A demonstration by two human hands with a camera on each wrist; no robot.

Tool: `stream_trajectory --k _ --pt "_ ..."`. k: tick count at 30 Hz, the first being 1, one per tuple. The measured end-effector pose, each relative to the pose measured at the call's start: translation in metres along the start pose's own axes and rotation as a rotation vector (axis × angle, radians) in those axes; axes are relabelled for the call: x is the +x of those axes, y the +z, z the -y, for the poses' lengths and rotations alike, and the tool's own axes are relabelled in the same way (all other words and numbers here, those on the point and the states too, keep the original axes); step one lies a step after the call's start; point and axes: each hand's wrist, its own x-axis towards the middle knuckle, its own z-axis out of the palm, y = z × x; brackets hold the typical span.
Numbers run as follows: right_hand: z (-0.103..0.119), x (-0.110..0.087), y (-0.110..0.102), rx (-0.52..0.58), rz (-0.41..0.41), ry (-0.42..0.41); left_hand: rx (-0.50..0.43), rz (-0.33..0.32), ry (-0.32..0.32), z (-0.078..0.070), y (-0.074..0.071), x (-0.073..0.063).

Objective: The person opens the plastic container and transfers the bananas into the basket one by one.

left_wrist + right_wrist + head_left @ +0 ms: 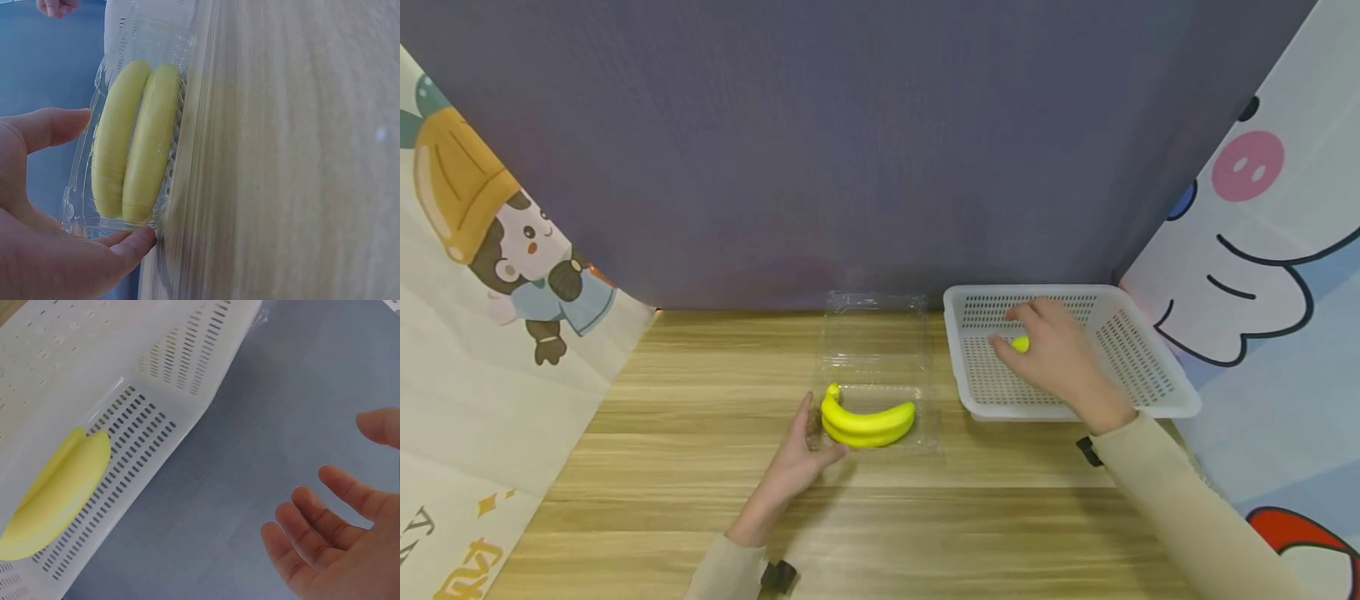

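A bunch of yellow bananas (868, 423) lies in one half of a clear plastic clamshell box (874, 329), whose lid is folded back. My left hand (796, 457) is at the box's left end, thumb and fingers spread apart. In the left wrist view its fingertips are right at the end of the box beside the bananas (148, 147). My right hand (1051, 350) is over the white basket (962, 379), fingers spread and holding nothing. Below it are more bananas (62, 490), mostly hidden by the hand in the head view.
The box and the basket stand side by side on a wood-grain table (700, 400). Behind them rises a dark grey panel (850, 150). Cartoon-printed sheets (1307, 275) hang at both sides.
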Motion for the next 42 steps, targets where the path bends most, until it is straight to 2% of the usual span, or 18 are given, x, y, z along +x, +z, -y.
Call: stream_trajectory --k 8,15,42 --pt "0.009 -0.001 0.003 0.044 -0.071 -0.054 0.05 -0.003 -0.001 -0.002 0.0 -0.001" --pt "0.017 -0.001 0.002 0.054 -0.064 -0.058 0.052 0.0 0.01 0.0 0.001 -0.001" --pt "0.055 -0.004 0.011 0.143 -0.102 -0.191 0.082 -0.004 0.02 0.0 0.001 -0.002"
